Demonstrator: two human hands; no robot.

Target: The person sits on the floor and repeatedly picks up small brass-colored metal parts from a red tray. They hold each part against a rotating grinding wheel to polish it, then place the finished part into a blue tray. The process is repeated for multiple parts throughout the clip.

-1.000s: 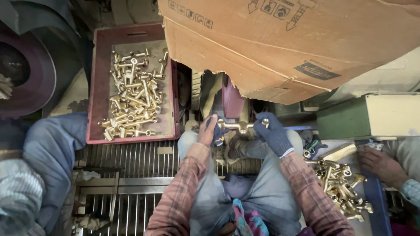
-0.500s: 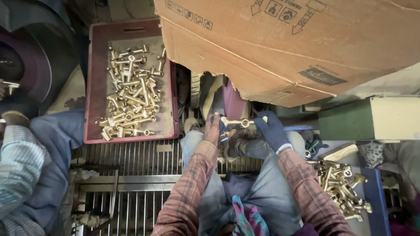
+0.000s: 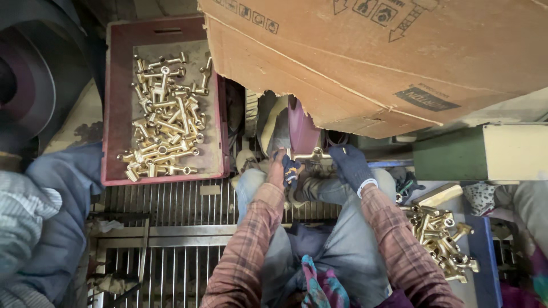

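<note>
Both my hands hold one brass fitting (image 3: 310,154) by its ends, just in front of a dark red grinding wheel (image 3: 301,128). My left hand (image 3: 283,170) wears a partial blue glove and grips the fitting's left end. My right hand (image 3: 350,165), in a dark blue glove, grips the right end. The wheel's upper part is hidden under a large cardboard box (image 3: 388,57). My plaid sleeves and grey trousers fill the lower middle.
A red plastic crate (image 3: 117,114) at the left holds several brass fittings (image 3: 165,122). A second pile of brass fittings (image 3: 442,236) lies at my right. A metal grate (image 3: 171,228) lies below. Another person's leg (image 3: 51,217) is at the left; a green box (image 3: 451,154) at the right.
My hands and the fitting have stayed at the wheel, with only slight shifts. The other person's hand seen at the right pile earlier is gone.
</note>
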